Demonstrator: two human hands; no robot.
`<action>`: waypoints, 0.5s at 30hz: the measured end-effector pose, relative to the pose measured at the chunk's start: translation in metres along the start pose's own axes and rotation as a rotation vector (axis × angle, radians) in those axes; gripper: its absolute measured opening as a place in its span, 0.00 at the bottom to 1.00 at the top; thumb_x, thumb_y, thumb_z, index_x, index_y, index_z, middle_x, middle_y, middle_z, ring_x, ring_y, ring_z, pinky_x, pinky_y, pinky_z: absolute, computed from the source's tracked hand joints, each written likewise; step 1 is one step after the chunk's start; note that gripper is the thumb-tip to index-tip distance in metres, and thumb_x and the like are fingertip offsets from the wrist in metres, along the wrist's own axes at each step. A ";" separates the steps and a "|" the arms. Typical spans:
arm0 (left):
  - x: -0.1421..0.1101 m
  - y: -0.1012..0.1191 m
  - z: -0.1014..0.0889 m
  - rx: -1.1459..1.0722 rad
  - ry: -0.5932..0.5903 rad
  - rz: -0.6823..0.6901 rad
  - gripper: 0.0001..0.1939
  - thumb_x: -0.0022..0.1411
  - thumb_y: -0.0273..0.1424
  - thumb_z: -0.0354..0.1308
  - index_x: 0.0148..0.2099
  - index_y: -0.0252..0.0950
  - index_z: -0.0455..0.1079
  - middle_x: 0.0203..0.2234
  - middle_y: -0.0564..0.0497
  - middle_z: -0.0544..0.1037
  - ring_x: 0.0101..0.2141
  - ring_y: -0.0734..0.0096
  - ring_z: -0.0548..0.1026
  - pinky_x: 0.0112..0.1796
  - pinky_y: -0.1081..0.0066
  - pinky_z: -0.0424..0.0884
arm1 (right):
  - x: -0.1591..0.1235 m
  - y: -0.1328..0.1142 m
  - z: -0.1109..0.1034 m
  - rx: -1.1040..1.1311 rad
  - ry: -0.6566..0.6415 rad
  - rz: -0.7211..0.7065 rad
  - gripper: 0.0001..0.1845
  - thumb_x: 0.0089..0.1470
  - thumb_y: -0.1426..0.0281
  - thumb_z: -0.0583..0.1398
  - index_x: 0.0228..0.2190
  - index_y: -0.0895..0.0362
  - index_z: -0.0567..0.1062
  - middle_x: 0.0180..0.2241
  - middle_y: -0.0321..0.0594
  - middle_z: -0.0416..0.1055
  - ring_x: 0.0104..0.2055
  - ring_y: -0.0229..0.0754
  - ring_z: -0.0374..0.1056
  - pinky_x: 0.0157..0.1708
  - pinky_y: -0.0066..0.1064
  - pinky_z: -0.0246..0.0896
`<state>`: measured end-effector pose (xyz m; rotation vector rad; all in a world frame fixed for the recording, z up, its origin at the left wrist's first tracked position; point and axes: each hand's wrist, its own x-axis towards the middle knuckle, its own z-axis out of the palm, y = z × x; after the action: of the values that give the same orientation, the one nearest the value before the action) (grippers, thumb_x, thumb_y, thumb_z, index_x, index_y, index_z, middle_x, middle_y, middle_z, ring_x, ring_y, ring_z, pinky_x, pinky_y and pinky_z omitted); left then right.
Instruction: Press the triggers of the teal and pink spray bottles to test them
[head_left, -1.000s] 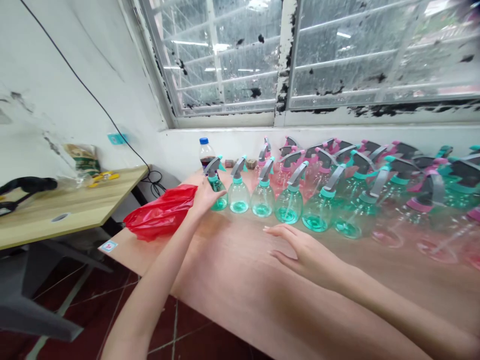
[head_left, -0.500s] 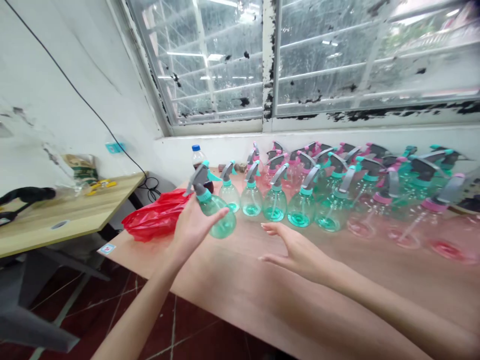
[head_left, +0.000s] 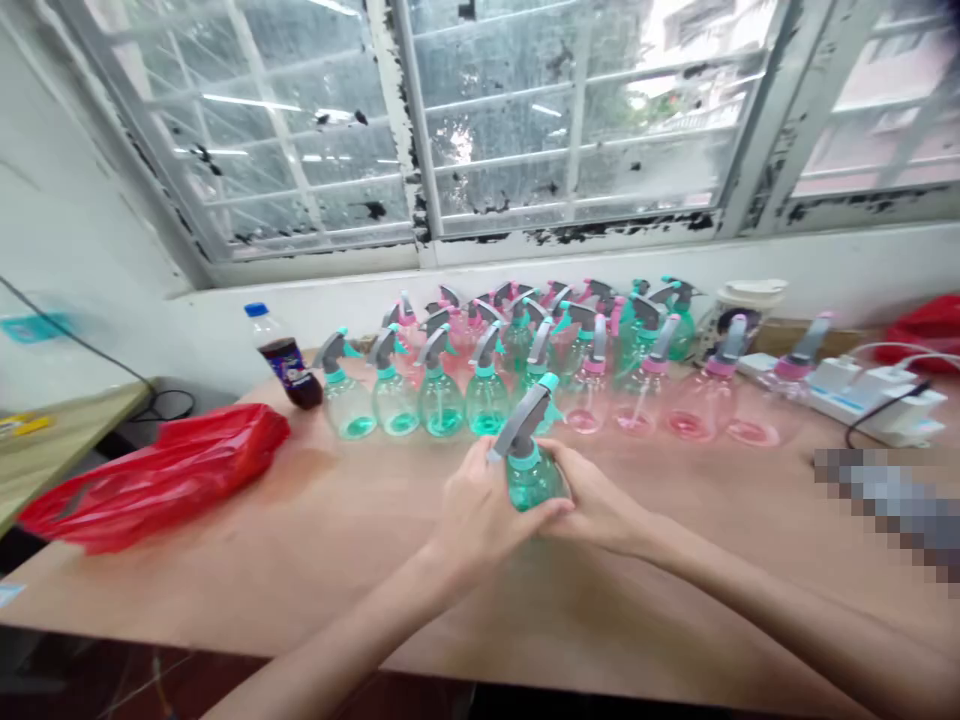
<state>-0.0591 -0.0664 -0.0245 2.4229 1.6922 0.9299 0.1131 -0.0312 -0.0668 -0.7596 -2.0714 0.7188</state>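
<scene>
A green see-through spray bottle [head_left: 531, 482] with a grey and turquoise trigger head is held upright between both hands, over the middle of the table. My left hand [head_left: 474, 505] is closed round its left side, thumb across the front. On the other side my right hand [head_left: 592, 495] wraps the bottle's body; some of its fingers are hidden behind it. Just beyond stands a front row of green spray bottles [head_left: 441, 400], carrying on to the right as pink spray bottles [head_left: 701, 405]. More bottles with pink and turquoise heads crowd behind them.
A red plastic bag [head_left: 172, 465] lies on the wooden table [head_left: 360, 590] at the left. Near it stands a dark drink bottle [head_left: 289, 370] with a blue cap. To the right are a white power strip [head_left: 874, 405] with plugs, a white-lidded cup [head_left: 742, 310] and a pixelated patch.
My left hand has carried the spray bottle from near the red bag to the middle. My right hand, open before, now grips it too. The view has swung right.
</scene>
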 end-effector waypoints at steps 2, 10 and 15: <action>0.008 0.009 0.016 0.011 -0.024 0.056 0.35 0.50 0.51 0.67 0.54 0.36 0.65 0.49 0.39 0.74 0.49 0.46 0.75 0.46 0.51 0.76 | -0.011 0.009 -0.014 0.031 0.003 0.017 0.40 0.43 0.68 0.68 0.56 0.54 0.60 0.56 0.53 0.65 0.56 0.58 0.66 0.52 0.51 0.64; 0.026 0.019 0.042 -0.131 -0.098 0.126 0.30 0.55 0.51 0.62 0.52 0.36 0.65 0.47 0.39 0.74 0.48 0.46 0.74 0.47 0.49 0.72 | -0.030 0.037 -0.038 0.181 -0.046 0.079 0.43 0.42 0.64 0.72 0.55 0.54 0.61 0.52 0.48 0.70 0.50 0.52 0.70 0.46 0.42 0.69; 0.047 0.023 0.029 -0.480 -0.239 0.033 0.32 0.56 0.43 0.63 0.60 0.40 0.59 0.48 0.44 0.74 0.47 0.53 0.74 0.47 0.54 0.71 | -0.031 0.042 -0.045 0.195 -0.076 0.101 0.48 0.38 0.58 0.74 0.57 0.53 0.61 0.55 0.48 0.67 0.57 0.55 0.65 0.53 0.47 0.65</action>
<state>-0.0153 -0.0265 -0.0196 2.1414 1.1878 0.8824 0.1765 -0.0151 -0.0881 -0.7396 -2.0051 1.0043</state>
